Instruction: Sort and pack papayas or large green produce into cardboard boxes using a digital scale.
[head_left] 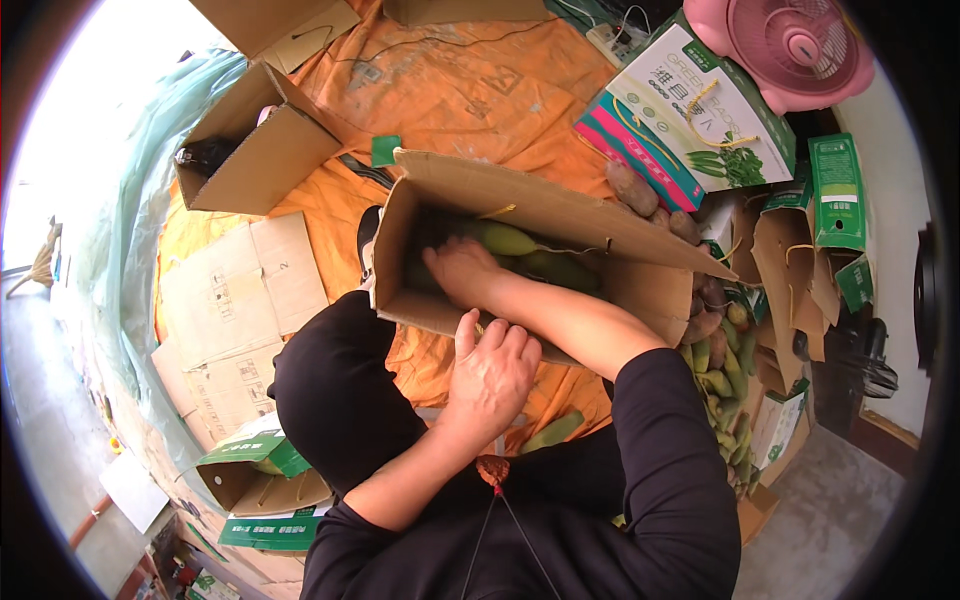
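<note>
An open brown cardboard box (545, 195) lies in front of me, with long green radishes (505, 238) inside and yellow cord at its far wall. My right hand (462, 270) reaches down into its left end, beside the radishes. Shade and the hand itself hide the fingertips there, so any grip does not show. At the near wall, my left hand (492, 375) has its fingers bent over the rim and holds the box. A loose green radish (553, 432) rests on the orange sheet by my lap.
Piled radishes (728, 375) and reddish tubers (632, 188) lie to the right. A pink fan (800, 48) stands above a white-and-green carton (700, 110). Another open box (262, 150) sits far left, near flattened cardboard (240, 310). Green cartons (836, 190) line the right wall.
</note>
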